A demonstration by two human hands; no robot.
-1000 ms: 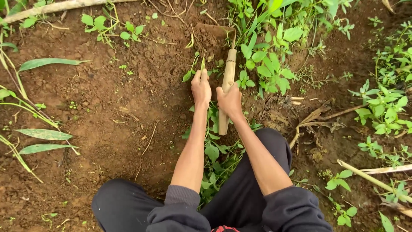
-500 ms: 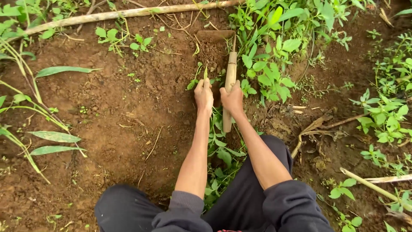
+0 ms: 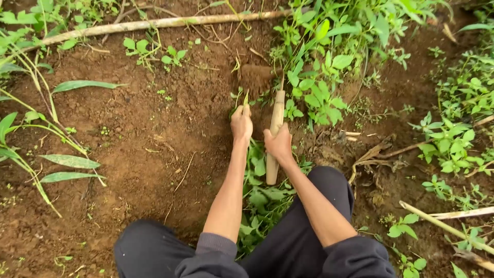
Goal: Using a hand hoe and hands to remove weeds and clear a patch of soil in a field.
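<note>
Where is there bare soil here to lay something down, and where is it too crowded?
The widest free patch is the bare soil left of the left hand, bordered by the long-leaved plants and the fallen stalk. It is crowded right of the right hand on the wooden handle, where leafy weeds grow thick.

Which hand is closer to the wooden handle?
The right hand. It is wrapped around the wooden handle, partway along it. The left hand is a little to the handle's left, not touching it, gripping a small green weed by the soil.
</note>
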